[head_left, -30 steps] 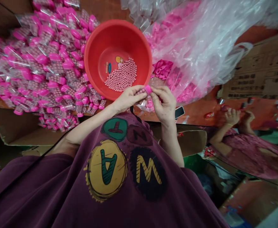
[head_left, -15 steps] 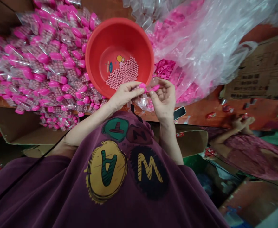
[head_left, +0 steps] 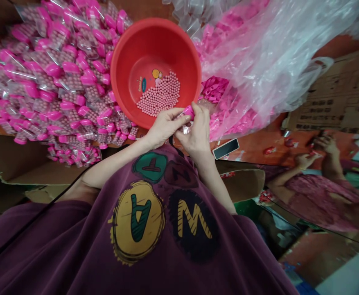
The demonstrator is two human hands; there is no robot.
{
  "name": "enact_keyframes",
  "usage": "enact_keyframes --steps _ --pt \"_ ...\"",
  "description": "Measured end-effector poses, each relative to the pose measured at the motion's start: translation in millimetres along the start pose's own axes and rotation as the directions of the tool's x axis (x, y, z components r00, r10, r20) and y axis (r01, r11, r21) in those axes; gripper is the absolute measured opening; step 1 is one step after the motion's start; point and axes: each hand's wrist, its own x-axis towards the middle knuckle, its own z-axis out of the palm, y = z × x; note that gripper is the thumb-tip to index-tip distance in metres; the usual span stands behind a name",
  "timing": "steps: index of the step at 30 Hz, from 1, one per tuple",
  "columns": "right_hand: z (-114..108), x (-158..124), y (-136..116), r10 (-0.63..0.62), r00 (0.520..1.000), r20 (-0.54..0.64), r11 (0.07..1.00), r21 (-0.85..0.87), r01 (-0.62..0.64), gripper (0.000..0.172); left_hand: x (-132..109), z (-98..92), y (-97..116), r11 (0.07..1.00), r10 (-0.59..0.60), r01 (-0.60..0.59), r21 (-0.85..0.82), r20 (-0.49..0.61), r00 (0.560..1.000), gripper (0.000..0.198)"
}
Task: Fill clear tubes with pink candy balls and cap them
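Observation:
Both of my hands meet just below the near rim of a red basin (head_left: 156, 24). My left hand (head_left: 166, 125) pinches a small bright pink cap (head_left: 188, 112), and whatever sits under it is mostly covered by my fingers. My right hand (head_left: 196, 133) closes on the same cap from the other side, its fingers bent over the top. A shiny clear bit of plastic (head_left: 186, 130) shows between the hands. Inside the basin lies a heap of pink beads (head_left: 161, 96).
A big pile of pink-capped, bead-filled clear containers (head_left: 65, 78) covers the left. At right, a clear plastic bag (head_left: 268, 53) spreads over pink parts (head_left: 214, 89). A phone (head_left: 226, 148) lies by the table edge; another person's hands (head_left: 326, 145) work farther right.
My right hand has moved left and turned inward, bringing its pink piece against the one in my left hand. The two pink pieces, apart before, now look like one.

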Motion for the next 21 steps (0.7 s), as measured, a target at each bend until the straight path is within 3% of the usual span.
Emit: enact_keyframes --steps 7,13,18,21 --pt "2 -1 -6 -0.011 1.0 -0.007 0.999 -0.031 0.011 0.072 -7 2.4 10 0.999 -0.001 0.002 -0.055 0.021 1.0 0.013" --pt "13 6 8 -0.031 0.998 0.062 0.995 -0.09 0.037 0.07 -2 6.8 6 0.995 -0.066 0.059 -0.076 -0.09 0.994 0.007" --pt "48 -5 13 0.011 0.987 0.16 1.0 -0.027 -0.006 0.068 0 -13.6 -14 0.978 -0.207 0.203 -0.04 -0.191 0.96 0.022" --pt "64 -9 7 0.02 0.982 0.19 0.999 0.021 -0.025 0.079 -5 -30.7 -17 0.974 -0.227 0.221 -0.051 -0.215 0.95 0.016"
